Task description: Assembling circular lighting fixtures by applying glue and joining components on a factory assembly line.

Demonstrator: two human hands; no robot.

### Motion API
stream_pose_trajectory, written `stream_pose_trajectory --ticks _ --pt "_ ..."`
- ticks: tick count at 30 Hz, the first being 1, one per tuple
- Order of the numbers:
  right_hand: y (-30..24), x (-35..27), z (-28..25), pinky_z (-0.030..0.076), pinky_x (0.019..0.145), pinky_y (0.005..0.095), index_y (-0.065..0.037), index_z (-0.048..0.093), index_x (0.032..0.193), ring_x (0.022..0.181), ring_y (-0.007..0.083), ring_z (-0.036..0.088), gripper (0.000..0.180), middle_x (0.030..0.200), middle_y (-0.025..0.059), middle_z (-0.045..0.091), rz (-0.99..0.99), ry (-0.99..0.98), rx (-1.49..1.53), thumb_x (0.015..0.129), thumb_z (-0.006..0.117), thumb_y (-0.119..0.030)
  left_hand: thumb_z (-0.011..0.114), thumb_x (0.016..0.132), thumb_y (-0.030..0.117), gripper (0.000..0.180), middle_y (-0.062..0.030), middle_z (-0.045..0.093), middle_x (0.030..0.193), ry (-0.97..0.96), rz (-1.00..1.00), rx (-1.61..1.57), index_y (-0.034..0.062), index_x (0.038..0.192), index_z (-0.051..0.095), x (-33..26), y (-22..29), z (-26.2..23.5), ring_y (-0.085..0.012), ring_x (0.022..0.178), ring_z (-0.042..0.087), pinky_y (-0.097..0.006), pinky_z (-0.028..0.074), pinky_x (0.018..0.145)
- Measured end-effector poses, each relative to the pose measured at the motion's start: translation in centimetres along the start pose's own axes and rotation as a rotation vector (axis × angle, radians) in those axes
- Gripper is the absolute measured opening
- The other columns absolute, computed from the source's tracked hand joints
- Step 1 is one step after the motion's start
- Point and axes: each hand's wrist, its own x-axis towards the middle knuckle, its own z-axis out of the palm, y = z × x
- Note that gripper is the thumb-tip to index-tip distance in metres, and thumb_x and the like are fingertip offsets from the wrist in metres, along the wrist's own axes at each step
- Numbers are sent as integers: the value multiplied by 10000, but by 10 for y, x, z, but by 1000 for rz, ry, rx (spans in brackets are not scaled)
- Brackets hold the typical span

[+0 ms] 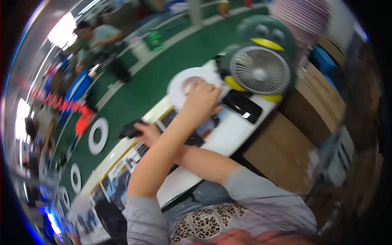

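Observation:
My forearms cross in front of me. My left hand (200,96) reaches over a white round disc (176,90) at the work ledge, its fingers bent and closed at the disc's pinkish-grey centre. Passing beneath the left arm, my right hand (149,134) points to the left. It is wrapped round a dark handheld object (131,129), blurred, its exact kind unclear. To the right of the disc stands a dark green penguin-shaped fan (260,73) with a grey grille and yellow beak. A glossy black piece (243,107) lies at the fan's foot.
A green conveyor belt (139,87) runs past the white ledge (222,141), carrying several white rings (98,136). Cardboard boxes (281,151) stand at the right, beside a pink striped stack (300,18). A red coiled cord (61,102) hangs at left. Another person (100,36) works across the belt.

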Motion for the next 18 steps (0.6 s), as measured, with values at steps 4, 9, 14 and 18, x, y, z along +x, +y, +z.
stream_pose_trajectory --ticks 4,9,14,18 --pt "-1 -28 33 560 842 336 -38 388 1235 1005 226 637 499 1174 142 545 45 61 15 881 701 -199 777 679 161 687 -110 572 1278 -50 258 82 93 1311 515 13 22 13 -273 1245 498 -494 368 1034" --pt "-13 -23 1 554 858 368 -71 356 1256 1023 244 623 554 1193 135 515 38 135 21 856 726 -169 739 706 123 621 -104 589 1264 -24 370 23 26 1281 525 53 61 43 -265 1251 505 -445 396 1010" --pt "2 -29 29 555 856 342 -43 342 1322 1037 231 617 617 1212 140 513 92 171 -1 858 727 -175 850 589 160 844 -108 538 1338 -234 316 -151 80 1339 471 59 36 37 -283 1281 476 -464 369 1043" --pt "3 -33 41 550 874 310 -45 348 1325 1026 213 628 606 1203 140 518 137 139 22 865 718 -183 858 581 175 858 -106 557 1312 -274 290 -154 94 1339 465 56 26 36 -289 1269 487 -498 342 1072"
